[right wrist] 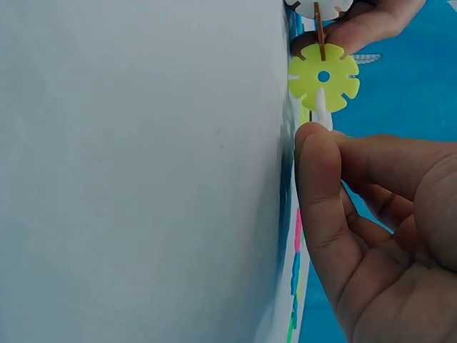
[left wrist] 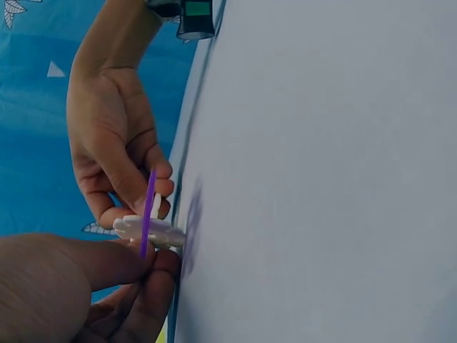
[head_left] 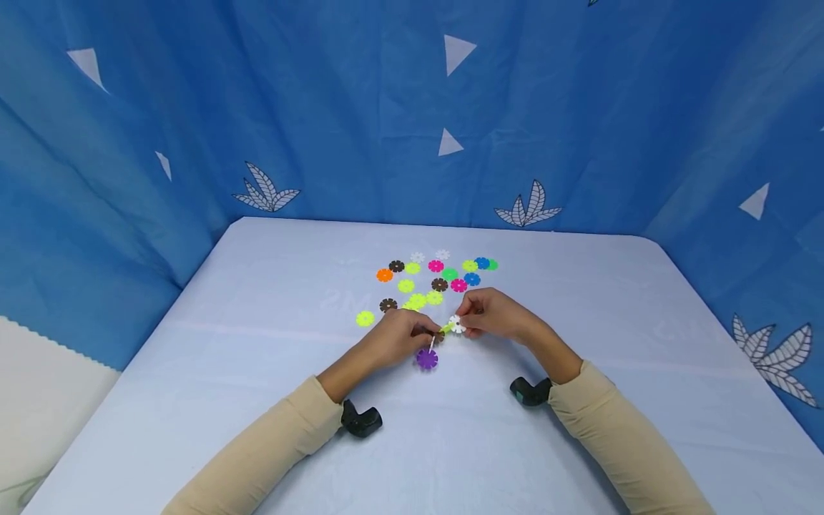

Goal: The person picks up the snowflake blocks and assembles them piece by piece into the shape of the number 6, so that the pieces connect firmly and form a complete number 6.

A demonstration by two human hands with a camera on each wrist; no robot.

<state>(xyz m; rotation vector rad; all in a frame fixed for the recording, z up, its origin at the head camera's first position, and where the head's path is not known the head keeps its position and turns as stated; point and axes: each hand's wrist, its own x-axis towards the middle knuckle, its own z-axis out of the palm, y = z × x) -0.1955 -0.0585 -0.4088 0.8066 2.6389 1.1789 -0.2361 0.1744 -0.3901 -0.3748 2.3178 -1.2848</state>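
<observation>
Slotted, flower-shaped plastic discs are joined edge to edge in a short chain between the hands. My left hand (head_left: 394, 336) pinches the chain near a brown disc (right wrist: 319, 30). On its near side hang a white disc (left wrist: 166, 234) and a purple disc (left wrist: 148, 214), low over the table. From the brown one a yellow-green disc (right wrist: 303, 77) extends toward the right. My right hand (head_left: 497, 315) pinches another white disc (head_left: 456, 325) between thumb and fingers, its edge at a slot of the yellow-green disc. Fingertips hide part of this white disc.
Loose discs lie spread on the white table (head_left: 257, 300) beyond the hands, among them an orange disc (head_left: 384, 275), a pink disc (head_left: 435, 266), a blue disc (head_left: 472, 279) and several yellow-green ones. A blue curtain (head_left: 386, 107) stands behind the table. Black wrist cameras sit under both forearms.
</observation>
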